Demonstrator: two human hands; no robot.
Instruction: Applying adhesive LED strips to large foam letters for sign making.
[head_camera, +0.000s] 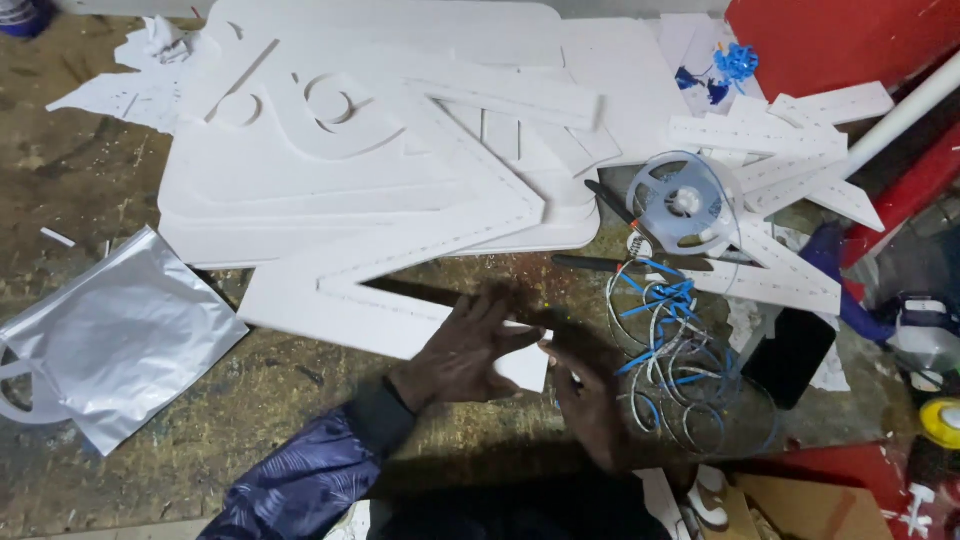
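Observation:
A large white foam letter shape (420, 255) lies on the worn workbench, its near end under my hands. My left hand (462, 350) rests flat on that end with fingers spread. Just to the right, my right hand (585, 400) touches the corner of the same piece with its fingertips; whether it pinches anything small I cannot tell. More white foam cut-outs (330, 130) are stacked behind it.
A reel of strip (685, 205) and a tangle of blue and white wires (670, 350) lie right of my hands. A silver foil bag (115, 335) sits at left. Narrow white strips (790, 150), a dark phone (790, 355), pliers (600, 263) and red panels (830, 40) crowd the right.

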